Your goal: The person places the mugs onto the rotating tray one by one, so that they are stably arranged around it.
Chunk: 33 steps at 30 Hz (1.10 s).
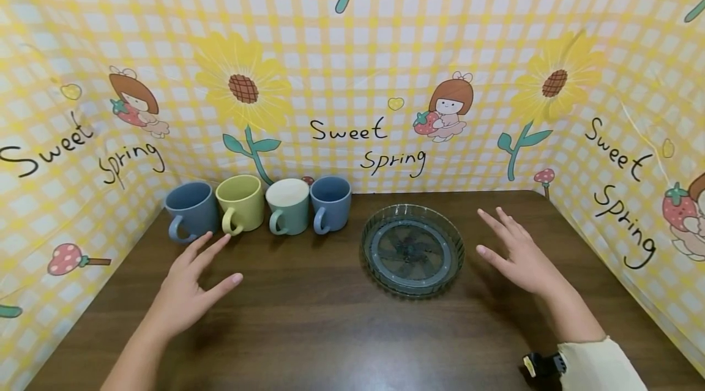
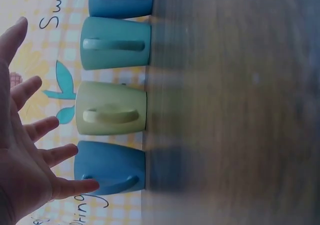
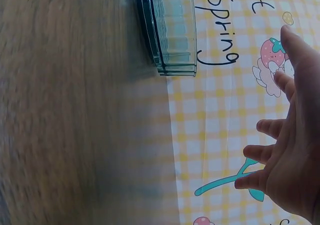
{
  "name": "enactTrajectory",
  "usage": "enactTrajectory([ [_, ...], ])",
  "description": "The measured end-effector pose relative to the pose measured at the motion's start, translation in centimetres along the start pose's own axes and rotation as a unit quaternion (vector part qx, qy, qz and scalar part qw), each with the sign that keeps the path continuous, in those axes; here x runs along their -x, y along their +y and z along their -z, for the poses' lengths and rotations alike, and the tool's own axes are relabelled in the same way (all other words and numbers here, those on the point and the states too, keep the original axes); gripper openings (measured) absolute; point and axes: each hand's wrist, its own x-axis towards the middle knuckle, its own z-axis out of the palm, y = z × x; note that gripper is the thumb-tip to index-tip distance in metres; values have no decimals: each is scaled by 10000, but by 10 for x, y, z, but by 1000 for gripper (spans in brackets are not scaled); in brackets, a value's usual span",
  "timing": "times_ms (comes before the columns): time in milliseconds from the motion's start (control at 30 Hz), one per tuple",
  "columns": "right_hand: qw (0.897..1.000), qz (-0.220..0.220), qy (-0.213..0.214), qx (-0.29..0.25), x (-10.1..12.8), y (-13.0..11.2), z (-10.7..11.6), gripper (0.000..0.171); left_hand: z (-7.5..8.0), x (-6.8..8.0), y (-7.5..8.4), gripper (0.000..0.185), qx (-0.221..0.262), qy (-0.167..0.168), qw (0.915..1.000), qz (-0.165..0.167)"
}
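Both hands are empty with fingers spread: the left hand [image 1: 190, 296] hangs over the bench [image 1: 308, 323] towards its left edge, fingertips nearest the left blue mug [image 1: 194, 213] and the yellow mug [image 1: 249, 208], and the right hand [image 1: 518, 262] hangs towards the right edge, just beside the dish [image 1: 409, 250]. The four mugs, with the green mug [image 1: 297, 213] and the right blue mug [image 1: 333, 210] completing the row, stand upright along the back edge from the back left corner; the dish lies flat near that edge, right of the middle. The likeliest trouble is a knock: the handles face the front edge, so a low finger could hook one and swing that mug into its neighbour, since the gaps are narrow. Whether a left fingertip touches a mug cannot be told. The cloth [image 1: 330, 73] rises right behind the row, so a push backwards might snag it. The dish's see-through wall could be misjudged and bumped, and if gripped by one side only, its broad, smooth shape would probably tilt or slip.
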Motion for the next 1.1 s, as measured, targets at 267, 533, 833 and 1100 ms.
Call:
enactTrajectory([
  [267,9994,-76,6,-335,-5,-3,-2,72,-9,-8,8,72,313,72,9993,-180],
  [533,9979,-160,-9,-635,-7,-4,-7,70,-16,-17,13,68,596,93,9980,-192],
  [833,9952,-236,30,-948,-10,-1,-11,72,-27,-23,22,64,927,-78,9957,-1],
  [1100,9911,-247,-49,-1306,-10,-3,-12,66,-38,-30,30,59,1198,-114,9927,-3],
])
